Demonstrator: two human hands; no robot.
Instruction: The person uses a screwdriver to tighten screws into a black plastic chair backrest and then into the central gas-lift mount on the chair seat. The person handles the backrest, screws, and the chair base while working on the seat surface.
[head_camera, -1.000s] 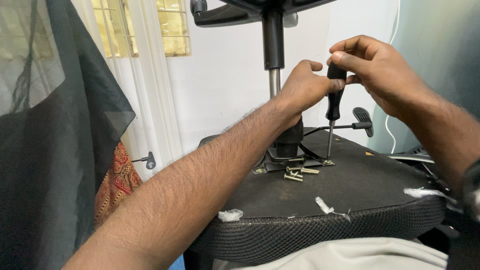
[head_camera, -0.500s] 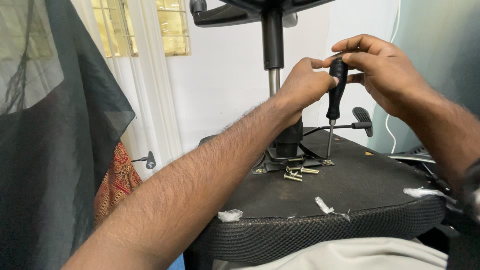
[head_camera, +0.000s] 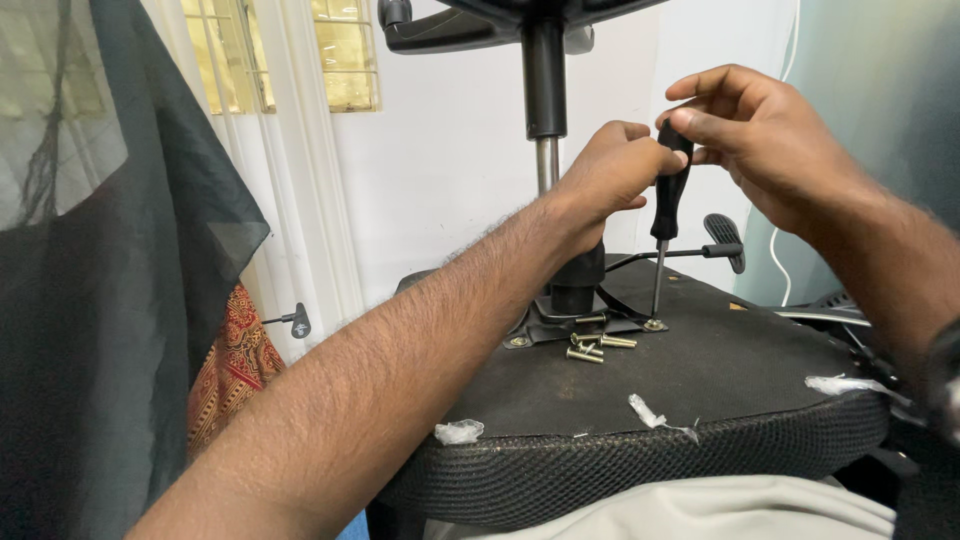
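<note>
chair seat (head_camera: 720, 400): upturned, dark underside facing up with a mesh edge toward the camera; every place below is told from it.
dark cloth (head_camera: 110, 300): hangs well to the left of the chair seat, sheer at the top, with a red patterned fabric (head_camera: 235, 360) showing beneath its edge.
chair column (head_camera: 545, 110): black tube over a bare metal rod, rising upright from the middle of the chair seat to the wheel base arms at the top.
left hand (head_camera: 605, 175): above the middle of the chair seat, fingers (head_camera: 640, 155) clenched, touching the upper part of the screwdriver's handle.
right hand (head_camera: 765, 140): above the right of the chair seat, fingers (head_camera: 695, 125) pinched on the top of the screwdriver's handle, the rest loosely spread.
screwdriver (head_camera: 668, 200): black handle, thin metal shaft, held upright between both hands, its tip down on a screw (head_camera: 655, 325) in the bracket on the chair seat.
metal bracket (head_camera: 575, 325): flat on the middle of the chair seat, at the foot of the column.
lever (head_camera: 715, 240): black paddle on a thin rod, just above the far right of the chair seat.
loose screws (head_camera: 590, 347): brass-coloured, lying in a small heap on the chair seat just in front of the bracket.
plastic scraps (head_camera: 460, 432): small white bits along the near edge of the chair seat.
</note>
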